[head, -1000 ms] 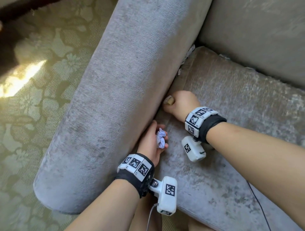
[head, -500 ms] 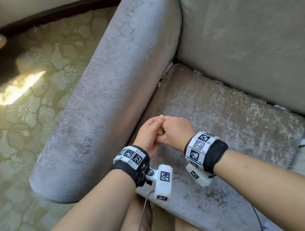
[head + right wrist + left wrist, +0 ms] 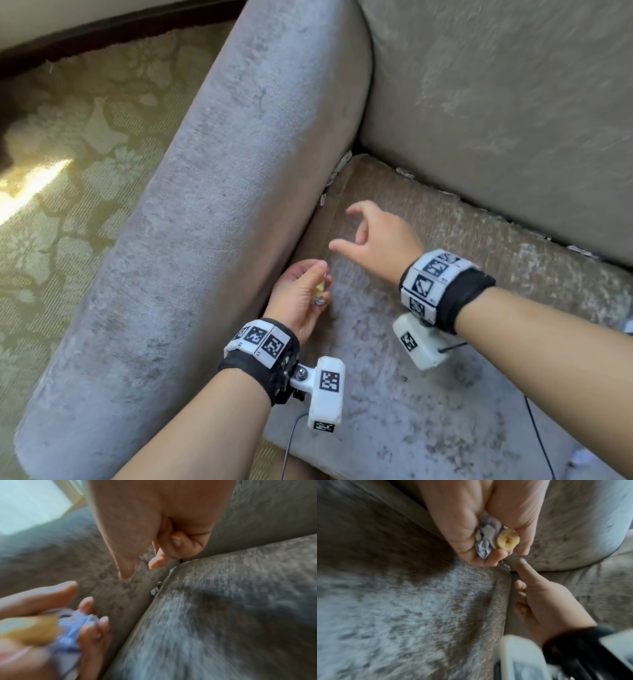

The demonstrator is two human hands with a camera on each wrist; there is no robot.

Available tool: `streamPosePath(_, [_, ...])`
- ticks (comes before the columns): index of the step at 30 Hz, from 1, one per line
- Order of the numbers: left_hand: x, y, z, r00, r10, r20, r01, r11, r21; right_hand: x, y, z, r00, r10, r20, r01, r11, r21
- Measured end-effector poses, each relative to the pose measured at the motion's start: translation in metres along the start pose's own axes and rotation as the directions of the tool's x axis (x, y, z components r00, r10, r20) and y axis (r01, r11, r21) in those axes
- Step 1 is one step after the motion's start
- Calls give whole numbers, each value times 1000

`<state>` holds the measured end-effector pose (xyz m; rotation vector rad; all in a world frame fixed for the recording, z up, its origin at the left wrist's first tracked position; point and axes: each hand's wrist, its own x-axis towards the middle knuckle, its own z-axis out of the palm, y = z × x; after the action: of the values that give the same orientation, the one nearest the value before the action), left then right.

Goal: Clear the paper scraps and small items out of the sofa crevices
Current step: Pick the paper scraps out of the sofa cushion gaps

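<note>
My left hand (image 3: pixel 301 291) rests beside the sofa armrest (image 3: pixel 219 192) and grips a crumpled white paper scrap (image 3: pixel 485 540) together with a small round yellow-brown item (image 3: pixel 507 540). The same two things show blurred in the right wrist view, the paper scrap (image 3: pixel 72 628) and the yellow item (image 3: pixel 29 630). My right hand (image 3: pixel 352 226) hovers over the seat cushion (image 3: pixel 445 274) with nothing in it, thumb and forefinger spread, other fingers loosely bent. Small white scraps (image 3: pixel 337 168) sit in the crevice between armrest and cushion, just beyond my right hand.
More white scraps (image 3: pixel 406 173) line the crevice under the backrest (image 3: pixel 496 102), with another scrap (image 3: pixel 582 251) further right. A patterned green carpet (image 3: pixel 85 144) lies left of the armrest. A black cable (image 3: pixel 541 442) trails over the cushion's front right.
My right hand passed the yellow item into my left hand, then let go and moved up toward the crevice. My left hand now holds both the paper and the item.
</note>
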<state>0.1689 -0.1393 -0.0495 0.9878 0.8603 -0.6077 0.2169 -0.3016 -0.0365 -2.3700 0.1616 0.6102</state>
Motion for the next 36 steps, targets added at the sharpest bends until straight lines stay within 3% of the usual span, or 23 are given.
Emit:
streamPosePath(3, [10,4,3,1000,-3,-4,4,1000,26,39,1,2,994,103,-37,-105,992,-72])
streamPosePath(9, [24,11,11,1000,-25,-2,25,998,51,96,-10,17,975,189,-113,-200,975,-94])
streamPosePath(15, [40,14,16,1000,-31,-1,31,994,107,143,-5,46,976,167,-137,-195,954,-226])
streamPosePath(19, [47,12,23,998,-58,-14,59,992,112,166,2,48,928,343,-146,-362,923,-133])
streamPosePath(22, [51,11,24,998,-67,-21,69,992,101,176,-1,53,917,333,-218,-379,898,-222])
streamPosePath(27, [53,10,22,998,-63,-6,64,995,82,179,-3,54,911,344,-228,-402,864,-302])
streamPosePath(30, [54,9,21,998,-61,3,61,994,88,178,-2,57,923,280,-263,-361,866,-347])
streamPosePath(36, [52,9,18,999,-42,-7,43,995,95,173,-3,45,938,265,-224,-329,882,-336])
